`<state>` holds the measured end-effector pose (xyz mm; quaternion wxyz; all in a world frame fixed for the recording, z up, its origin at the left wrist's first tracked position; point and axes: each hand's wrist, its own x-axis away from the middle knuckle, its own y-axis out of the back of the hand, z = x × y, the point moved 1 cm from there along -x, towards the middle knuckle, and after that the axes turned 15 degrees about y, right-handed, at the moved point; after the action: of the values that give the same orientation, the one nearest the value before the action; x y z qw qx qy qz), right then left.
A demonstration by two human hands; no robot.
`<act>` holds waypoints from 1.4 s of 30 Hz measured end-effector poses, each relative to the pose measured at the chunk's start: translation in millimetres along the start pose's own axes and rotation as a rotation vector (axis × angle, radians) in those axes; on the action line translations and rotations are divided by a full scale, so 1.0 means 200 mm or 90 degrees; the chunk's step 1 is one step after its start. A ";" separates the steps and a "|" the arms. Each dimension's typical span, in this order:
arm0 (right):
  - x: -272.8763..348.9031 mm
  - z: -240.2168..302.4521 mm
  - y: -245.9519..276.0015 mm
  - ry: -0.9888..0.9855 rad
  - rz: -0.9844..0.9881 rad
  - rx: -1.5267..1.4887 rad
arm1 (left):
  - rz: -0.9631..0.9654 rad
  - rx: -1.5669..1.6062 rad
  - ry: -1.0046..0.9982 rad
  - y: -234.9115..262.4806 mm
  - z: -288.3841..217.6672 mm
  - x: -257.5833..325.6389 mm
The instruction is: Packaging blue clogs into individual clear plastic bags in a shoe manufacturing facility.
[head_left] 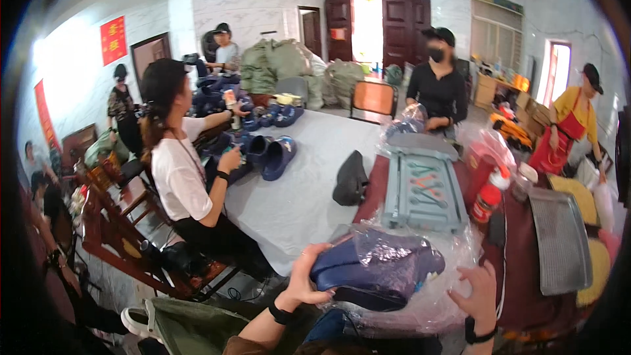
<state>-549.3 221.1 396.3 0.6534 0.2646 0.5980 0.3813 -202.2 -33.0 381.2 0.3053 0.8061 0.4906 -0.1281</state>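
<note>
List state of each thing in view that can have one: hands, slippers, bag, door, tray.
left hand: gripping the dark blue slippers
right hand: open, touching the clear plastic bag
dark blue slippers: stacked, partly inside the bag
clear plastic bag: open, crumpled
grey tool tray: lying flat, tools in it
rear door: open
black pouch: slumped on table

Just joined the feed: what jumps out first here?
Front and centre, the left hand grips a dark blue slipper inside a clear plastic bag, with the right hand on the bag's edge. Behind it lies a grey tool tray; more blue slippers crowd the table's far left.
</note>
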 end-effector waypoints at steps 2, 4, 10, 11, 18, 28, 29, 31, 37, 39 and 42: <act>0.01 0.09 0.01 -0.050 0.110 -0.072 | -0.029 -0.011 -0.018 0.03 -0.01 0.01; 0.05 0.16 -0.03 -0.094 0.098 -0.008 | -0.053 -0.019 -0.015 0.04 -0.03 0.01; 0.27 0.03 -0.20 -0.122 0.062 0.047 | -0.178 -0.031 -0.045 -0.06 -0.06 -0.07; 0.29 0.02 -0.23 -0.123 0.062 0.048 | -0.213 -0.021 -0.032 -0.09 -0.07 -0.09; 0.12 0.28 -0.12 -0.133 0.060 0.046 | -0.273 0.041 -0.005 -0.42 -0.03 -0.23; 0.30 0.19 -0.34 -0.049 0.148 0.055 | -0.104 -0.127 0.033 -0.71 0.03 -0.31; 0.30 0.18 -0.35 -0.050 0.149 0.054 | -0.105 -0.116 0.021 -0.71 0.03 -0.30; 0.33 0.18 -0.37 -0.052 0.157 0.071 | -0.097 -0.132 0.042 -0.72 0.01 -0.29; 0.32 0.21 -0.37 -0.140 0.114 0.001 | -0.019 -0.144 0.135 -0.77 0.05 -0.20; 0.30 0.23 -0.36 -0.149 0.112 0.001 | -0.008 -0.156 0.132 -0.80 0.13 -0.17; 0.31 0.24 -0.37 -0.151 0.110 0.000 | -0.011 -0.156 0.143 -0.81 0.21 -0.13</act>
<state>-490.0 234.8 308.1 0.6842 0.3580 0.4916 0.4025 -351.9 -22.5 301.9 0.3438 0.7675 0.5407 0.0210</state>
